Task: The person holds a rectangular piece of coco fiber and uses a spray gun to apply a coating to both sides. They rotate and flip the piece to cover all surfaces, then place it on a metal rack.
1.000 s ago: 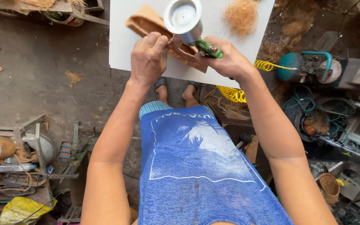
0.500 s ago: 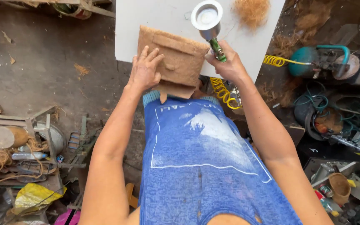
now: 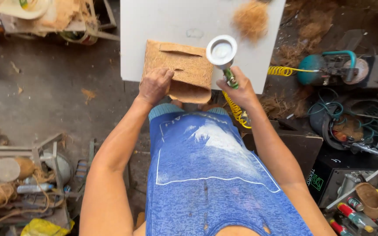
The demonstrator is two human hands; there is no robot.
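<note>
A brown coir-fibre box shape (image 3: pixel 181 65) lies on the near edge of a white table (image 3: pixel 154 26), with its open end towards me. My left hand (image 3: pixel 154 85) grips its near left corner. My right hand (image 3: pixel 237 89) holds a spray gun (image 3: pixel 223 54) with a round white cup on top and a green body, just right of the fibre piece. A yellow coiled hose (image 3: pixel 235 109) hangs from the gun below my right hand.
A loose clump of coir fibre (image 3: pixel 251 18) lies on the table's far right. A teal compressor (image 3: pixel 329 67) with tangled cables stands on the right. Tools, rope and cans clutter the floor at left (image 3: pixel 22 183). Dark boxes sit at lower right (image 3: pixel 329 175).
The fibre piece was held up and turned between both hands a second ago. It now rests on the table edge, with the spray gun lowered beside its right end.
</note>
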